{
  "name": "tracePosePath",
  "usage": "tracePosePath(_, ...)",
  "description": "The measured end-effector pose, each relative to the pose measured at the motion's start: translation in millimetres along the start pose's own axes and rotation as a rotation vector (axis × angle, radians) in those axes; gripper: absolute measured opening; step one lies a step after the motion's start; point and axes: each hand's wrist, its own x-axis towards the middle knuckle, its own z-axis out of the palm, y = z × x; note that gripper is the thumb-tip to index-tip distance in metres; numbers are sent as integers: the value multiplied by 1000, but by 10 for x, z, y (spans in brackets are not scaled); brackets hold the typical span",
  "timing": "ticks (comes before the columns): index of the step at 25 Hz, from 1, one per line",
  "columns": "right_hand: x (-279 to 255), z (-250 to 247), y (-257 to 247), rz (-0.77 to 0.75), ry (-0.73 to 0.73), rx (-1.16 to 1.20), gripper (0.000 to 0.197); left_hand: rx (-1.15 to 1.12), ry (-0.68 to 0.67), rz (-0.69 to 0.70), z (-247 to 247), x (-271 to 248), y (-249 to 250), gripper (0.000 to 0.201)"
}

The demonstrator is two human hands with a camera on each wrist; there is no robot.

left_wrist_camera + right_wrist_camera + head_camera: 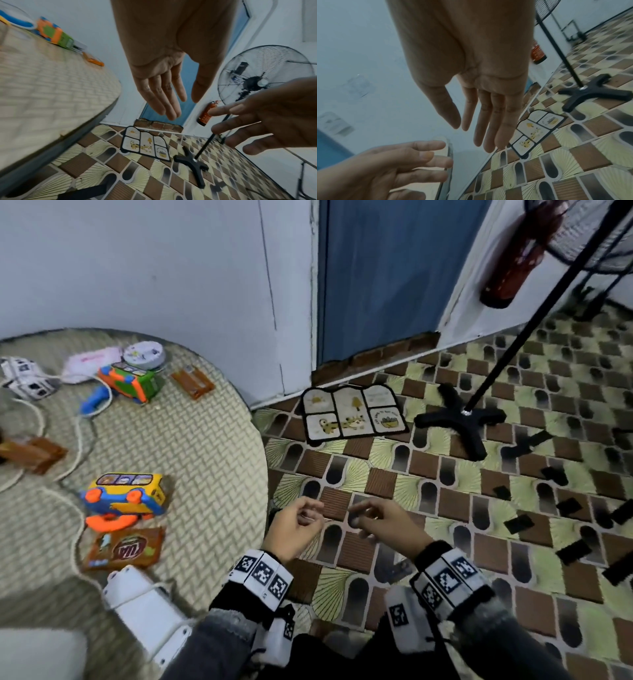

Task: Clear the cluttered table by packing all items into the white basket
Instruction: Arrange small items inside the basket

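Note:
Both my hands hang over the tiled floor just right of the round table (212, 460), and neither holds anything. My left hand (310, 513) and right hand (363, 517) face each other with loosely bent fingers. The wrist views show the left hand (181, 106) and right hand (471, 135) with relaxed, nearly straight fingers. On the table lie a yellow toy bus (126, 494), a brown snack packet (125, 547), an orange-green toy truck (132, 381), a white round tin (144, 354), a pink-white pouch (90, 361) and a brown wafer packet (192, 381). I cannot make out the white basket.
A white cord (80, 440) winds across the table to a white device (144, 607) at the near edge. Another brown packet (34, 453) lies far left. On the floor are a small picture mat (352, 414) and a fan stand's black base (460, 419).

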Motion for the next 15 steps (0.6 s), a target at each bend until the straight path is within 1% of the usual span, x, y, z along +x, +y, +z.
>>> tracePosePath(5, 532, 99, -296, -50, -217, -54, 17, -78, 254, -102, -190, 98, -93, 15)
tracePosePath(8, 871, 141, -503, -44, -342, -94, 14, -83, 386, -141, -279, 202, -140, 13)
tracePosePath(11, 1208, 169, -754, -79, -473, -201, 13, -146, 572, -171, -354, 283, -114, 11)
tracePosePath(15, 1448, 226, -1062, -174, -615, -354, 16, -223, 844, -197, -381, 247, -77, 9)
